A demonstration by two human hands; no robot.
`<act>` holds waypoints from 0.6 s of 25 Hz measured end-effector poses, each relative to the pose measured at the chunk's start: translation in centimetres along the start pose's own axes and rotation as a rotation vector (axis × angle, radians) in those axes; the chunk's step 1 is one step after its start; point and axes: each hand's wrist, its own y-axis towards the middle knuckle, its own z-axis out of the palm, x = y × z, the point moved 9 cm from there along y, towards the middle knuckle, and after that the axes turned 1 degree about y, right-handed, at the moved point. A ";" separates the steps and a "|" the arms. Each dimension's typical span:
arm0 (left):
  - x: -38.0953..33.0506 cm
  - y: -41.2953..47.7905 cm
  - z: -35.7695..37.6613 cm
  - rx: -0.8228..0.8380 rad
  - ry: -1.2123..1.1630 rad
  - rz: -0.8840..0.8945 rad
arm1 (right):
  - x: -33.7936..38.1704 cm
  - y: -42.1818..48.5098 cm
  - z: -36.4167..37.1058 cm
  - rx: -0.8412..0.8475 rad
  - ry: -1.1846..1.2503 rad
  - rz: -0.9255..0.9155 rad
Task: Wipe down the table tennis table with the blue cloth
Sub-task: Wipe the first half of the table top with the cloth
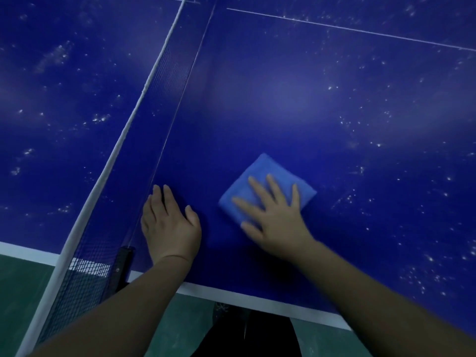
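The blue cloth (268, 186), folded to a square, lies flat on the table tennis table (283, 104), a little way right of the net (164, 73) and near the table's white front edge. The right hand (273, 215) presses down on it, fingers spread and straight. The left hand (170, 222) rests flat on the bare surface between cloth and net — fingers together, just beside the net's foot. White specks dot the table well beyond the cloth — on both sides of the net.
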 end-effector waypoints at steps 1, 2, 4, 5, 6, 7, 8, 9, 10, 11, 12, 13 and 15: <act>0.1 0.0 0.1 0.001 -0.001 0.002 | 1.9 -2.6 0.9 0.009 -0.035 -0.109; 0.1 0.0 0.1 0.000 -0.005 0.004 | 1.9 -4.6 1.2 0.015 -0.070 -0.155; 0.1 0.0 0.1 -0.002 -0.010 0.012 | -2.6 -6.1 0.2 -0.003 -0.118 -0.061; 0.0 0.0 0.1 -0.005 -0.009 0.014 | -6.1 -6.1 -0.7 -0.018 -0.109 0.068; 0.0 0.0 0.1 -0.009 -0.008 0.015 | -9.6 -5.8 -1.7 -0.030 -0.070 0.225; 0.1 0.0 0.1 -0.013 -0.007 0.017 | -12.4 -5.3 -2.4 -0.054 -0.018 0.373; 0.1 0.0 0.1 -0.017 -0.006 0.021 | -13.6 -4.5 -2.9 -0.070 0.022 0.474; 0.0 0.1 0.1 -0.020 -0.008 0.024 | -13.1 -3.4 -2.9 -0.077 0.033 0.514; 0.0 0.1 0.1 -0.021 -0.009 0.025 | -10.8 -2.5 -2.6 -0.079 0.036 0.485; 0.0 0.1 0.1 -0.020 -0.009 0.027 | -7.4 -2.0 -1.9 -0.070 0.044 0.394; 0.0 0.1 0.1 -0.021 -0.008 0.032 | -3.7 -2.4 -1.0 -0.055 0.046 0.262; -0.1 0.1 0.1 -0.025 -0.005 0.037 | -0.5 -3.7 -0.2 -0.039 0.027 0.124; 0.0 0.2 0.1 -0.033 -0.005 0.034 | 0.7 -7.5 0.3 -0.070 -0.015 0.011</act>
